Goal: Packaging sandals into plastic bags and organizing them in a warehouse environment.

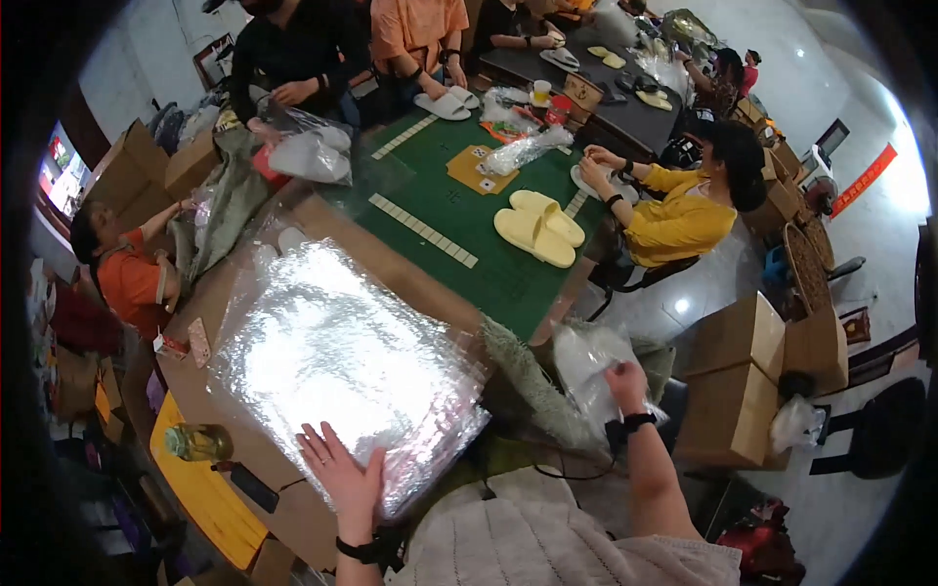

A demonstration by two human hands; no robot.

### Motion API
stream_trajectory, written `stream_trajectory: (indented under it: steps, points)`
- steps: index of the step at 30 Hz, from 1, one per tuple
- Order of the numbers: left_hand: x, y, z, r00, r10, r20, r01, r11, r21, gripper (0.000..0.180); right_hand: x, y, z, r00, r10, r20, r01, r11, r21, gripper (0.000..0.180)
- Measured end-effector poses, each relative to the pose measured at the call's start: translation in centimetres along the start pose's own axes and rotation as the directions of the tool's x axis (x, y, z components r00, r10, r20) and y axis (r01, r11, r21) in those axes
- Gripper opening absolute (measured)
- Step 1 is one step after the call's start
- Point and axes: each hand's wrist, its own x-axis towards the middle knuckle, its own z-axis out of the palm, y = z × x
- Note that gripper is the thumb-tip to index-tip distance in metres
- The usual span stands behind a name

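My left hand [342,469] lies flat with its fingers spread on the near edge of a stack of shiny transparent plastic bags [332,332]. The stack covers much of the brown tabletop before me. Off to the right, my right hand [625,387] has its fingers closed on a transparent plastic bag [586,356] with something whitish inside, perhaps slippers. That bag is over the mouth of a greenish woven sack [528,381] beside the table edge. A pair of pale yellow slippers [535,230] rests on the green table surface [459,195] beyond the stack.
At the left are a glass jar [198,442], a black phone-like object [252,486] and a yellow board [200,488]. Cardboard boxes [733,381] stand at the right. Several people sit or stand around the table; a person in yellow [684,210] handles light slippers.
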Motion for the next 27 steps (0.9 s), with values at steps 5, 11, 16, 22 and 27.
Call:
stream_trajectory:
  steps: [5,11,16,22,27]
  points:
    - [-0.1,0.0,0.0,1.0,-0.004,0.009,0.004,0.999,0.035,0.097,2.0,10.5,2.4,0.902,0.309,0.3,-0.194,0.913,-0.358,0.037]
    - [0.4,1.1,-0.5,0.998,-0.015,0.053,0.013,0.999,0.041,0.098,7.5,13.7,8.9,0.762,0.423,0.49,-0.123,0.838,-0.532,0.041]
    - [1.2,2.4,-1.0,0.994,-0.059,0.091,0.054,0.997,0.055,0.097,12.9,10.6,12.6,0.754,0.322,0.572,0.006,0.868,-0.497,0.049]
    - [1.5,2.6,-1.6,0.99,-0.105,0.097,0.096,0.991,0.092,0.098,21.4,-2.5,11.9,0.828,-0.098,0.552,0.246,0.949,-0.199,0.037]
    - [1.6,2.1,-1.5,0.991,-0.089,0.101,0.074,0.987,0.146,0.097,29.5,-12.5,13.8,0.85,-0.526,-0.032,0.52,0.828,0.21,0.031]
